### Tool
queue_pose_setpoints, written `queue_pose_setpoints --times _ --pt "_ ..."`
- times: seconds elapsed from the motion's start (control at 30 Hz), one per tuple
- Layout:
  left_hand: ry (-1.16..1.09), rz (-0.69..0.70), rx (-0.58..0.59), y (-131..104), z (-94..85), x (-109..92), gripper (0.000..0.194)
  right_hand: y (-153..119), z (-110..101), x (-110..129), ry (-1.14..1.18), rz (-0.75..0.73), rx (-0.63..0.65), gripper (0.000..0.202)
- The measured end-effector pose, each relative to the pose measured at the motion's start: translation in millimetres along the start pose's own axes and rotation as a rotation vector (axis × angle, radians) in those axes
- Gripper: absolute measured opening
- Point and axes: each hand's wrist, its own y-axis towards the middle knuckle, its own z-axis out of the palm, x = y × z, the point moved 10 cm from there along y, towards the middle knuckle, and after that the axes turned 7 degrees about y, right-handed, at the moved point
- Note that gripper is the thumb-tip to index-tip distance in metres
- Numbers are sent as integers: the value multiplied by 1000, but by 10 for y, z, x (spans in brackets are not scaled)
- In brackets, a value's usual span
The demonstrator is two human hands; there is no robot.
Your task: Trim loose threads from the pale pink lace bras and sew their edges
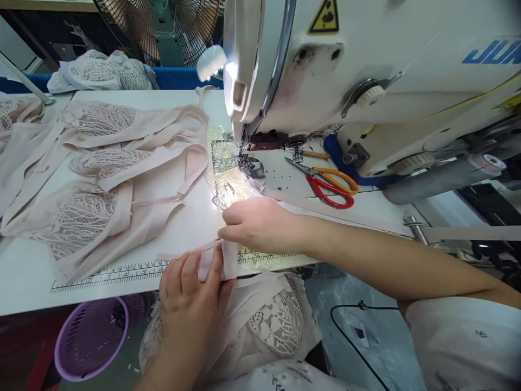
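Note:
My left hand is at the table's front edge, its fingers bent over the band of a beige lace bra and its thumb close beside them. The rest of that bra hangs down over my lap, with one lace cup facing up. My right hand has thumb and forefinger pinched together at the upper edge of the same band; its other fingers are curled under. Just beyond it stands the presser foot of a white sewing machine, lit by a small lamp. A narrow beige strip runs from the foot to the right.
Several beige lace bras lie on the left of the white table. Scissors with red and orange handles rest beside the machine bed. A printed ruler follows the front edge. Below stands a purple basket; behind is a fan.

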Motion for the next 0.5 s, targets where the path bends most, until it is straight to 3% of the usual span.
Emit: queue_pose_setpoints --times 0.2,0.5 --pt "11 -1 -7 10 20 -6 46 76 87 94 29 -86 -16 17" --pt "-13 -6 5 14 9 1 41 -42 55 -115 12 7 20 17"
